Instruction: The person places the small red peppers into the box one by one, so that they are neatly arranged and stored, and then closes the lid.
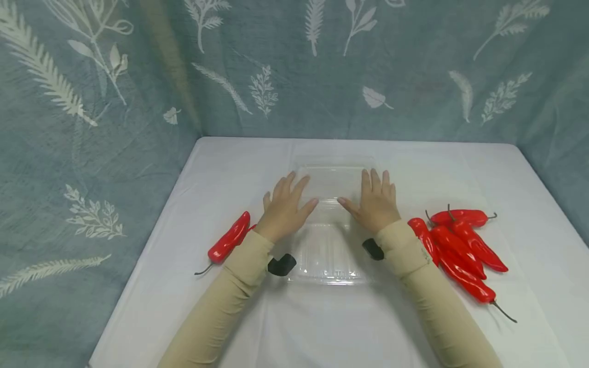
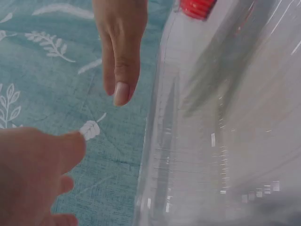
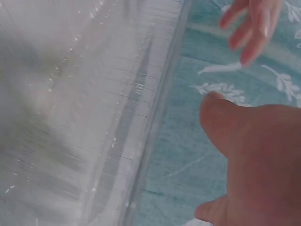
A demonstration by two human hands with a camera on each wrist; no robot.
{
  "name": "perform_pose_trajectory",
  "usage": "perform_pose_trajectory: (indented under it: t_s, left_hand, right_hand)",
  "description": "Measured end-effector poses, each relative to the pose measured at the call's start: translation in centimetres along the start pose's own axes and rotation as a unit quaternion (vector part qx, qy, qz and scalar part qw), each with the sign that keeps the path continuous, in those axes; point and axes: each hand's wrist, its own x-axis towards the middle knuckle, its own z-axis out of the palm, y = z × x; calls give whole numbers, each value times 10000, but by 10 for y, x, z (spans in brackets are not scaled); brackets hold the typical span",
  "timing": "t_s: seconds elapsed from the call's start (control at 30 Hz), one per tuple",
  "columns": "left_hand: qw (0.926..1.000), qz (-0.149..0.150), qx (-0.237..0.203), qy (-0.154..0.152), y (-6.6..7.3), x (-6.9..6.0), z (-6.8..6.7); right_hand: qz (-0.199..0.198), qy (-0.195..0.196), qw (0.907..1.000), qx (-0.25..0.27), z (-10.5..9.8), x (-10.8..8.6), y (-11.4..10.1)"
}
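Observation:
A clear plastic clamshell container (image 1: 329,255) lies unfolded on the white cloth, its lid (image 1: 333,176) spread toward the far side. Over its left side, my left hand (image 1: 286,208) spreads its fingers, with nothing held. My right hand (image 1: 376,204) is over the right side, fingers straight and thumb pointing inward, also without anything in it. Both thumbs come near the fold between the two halves; whether they touch the plastic I cannot tell. The wrist views show clear plastic (image 2: 235,141) beside the hands, partly blurred.
On the left lies a red chili pepper (image 1: 228,239), with a bit of another behind my forearm. Several red peppers (image 1: 460,245) are heaped to the right, partly hidden by my right sleeve. A teal leaf-patterned curtain (image 1: 322,92) borders the white table (image 1: 244,168).

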Motion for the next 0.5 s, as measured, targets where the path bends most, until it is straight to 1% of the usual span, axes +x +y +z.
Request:
perform_pose_trajectory:
  t_s: [0.13,0.2,0.3,0.37,0.47,0.5]
  left_hand:
    - [9982,-179,-545,200,-8,-18,4]
    - [9968,-305,-691,250,-12,-28,5]
    - [9959,-501,-712,250,-15,-41,7]
    - [9957,-611,-657,219,-16,-50,10]
    - [9939,-839,-699,133,-17,-60,15]
    - [9929,-922,-738,101,-18,-62,17]
  right_hand:
    - [-112,23,9999,-26,-6,-4,3]
    - [-180,71,9998,52,-12,-10,6]
    - [-255,175,9991,286,-26,-25,10]
    - [-211,253,9983,475,-36,-37,15]
    - [-69,401,9977,539,-47,-57,27]
    - [19,382,9978,534,-50,-62,32]
